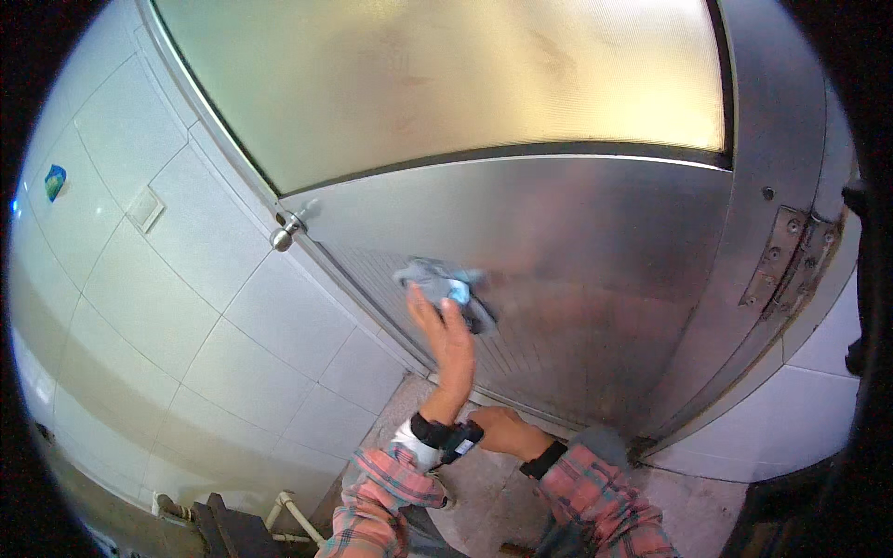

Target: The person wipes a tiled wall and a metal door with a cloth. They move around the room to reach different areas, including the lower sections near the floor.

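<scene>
My left hand (446, 331) presses a grey and light-blue cloth (436, 279) flat against the lower metal panel of a door (593, 244). Its fingers point up the panel, and the cloth is slightly blurred. Lower and to the right, my right hand (509, 431) is loosely curled near the left wrist, in front of the door's bottom edge; whether it holds anything cannot be seen. Both wrists carry black bands over plaid sleeves. Above the panel sits a ribbed, translucent glass pane (488, 77).
A round metal door knob (282, 239) sticks out at the door's left edge. Metal hinges (788, 258) are at the right. White wall tiles (258, 349) with a switch plate (146, 209) stand to the left. Pale pipes (300, 516) lie at the bottom left.
</scene>
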Demonstrator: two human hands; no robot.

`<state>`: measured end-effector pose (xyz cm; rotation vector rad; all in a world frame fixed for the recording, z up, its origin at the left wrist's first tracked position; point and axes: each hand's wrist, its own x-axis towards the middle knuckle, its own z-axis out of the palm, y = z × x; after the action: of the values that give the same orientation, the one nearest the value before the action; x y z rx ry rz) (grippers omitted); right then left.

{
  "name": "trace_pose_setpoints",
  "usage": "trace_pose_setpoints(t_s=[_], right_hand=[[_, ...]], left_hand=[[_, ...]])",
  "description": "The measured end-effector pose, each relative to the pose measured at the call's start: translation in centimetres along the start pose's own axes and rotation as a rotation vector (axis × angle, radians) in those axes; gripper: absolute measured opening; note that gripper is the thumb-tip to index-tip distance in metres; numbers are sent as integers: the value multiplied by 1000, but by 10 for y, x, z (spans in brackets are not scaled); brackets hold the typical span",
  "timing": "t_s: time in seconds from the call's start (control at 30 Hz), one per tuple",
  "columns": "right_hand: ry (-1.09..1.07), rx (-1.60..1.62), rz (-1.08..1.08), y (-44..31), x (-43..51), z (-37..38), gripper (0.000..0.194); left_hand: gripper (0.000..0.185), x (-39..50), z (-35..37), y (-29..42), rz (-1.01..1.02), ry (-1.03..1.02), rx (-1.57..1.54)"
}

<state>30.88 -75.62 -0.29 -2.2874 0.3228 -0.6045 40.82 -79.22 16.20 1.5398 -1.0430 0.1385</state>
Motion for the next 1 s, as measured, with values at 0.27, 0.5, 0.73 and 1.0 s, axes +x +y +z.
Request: trace_pose_setpoints(t_s=[0.27,0.5,0.73,1.0], right_hand=[[-65,-95,54,15,-6,10,26],[-4,-130,-20,24,-7,14,29],[109,469,-52,33,-27,16,51],[121,539,40,23,-48,12,67]], left_hand=[[56,6,-2,6,268,124,65],[53,70,-28,-11,-180,215,-510],[47,-45,21,77,474,46,13],[42,-65,51,133,1274,-282,96]])
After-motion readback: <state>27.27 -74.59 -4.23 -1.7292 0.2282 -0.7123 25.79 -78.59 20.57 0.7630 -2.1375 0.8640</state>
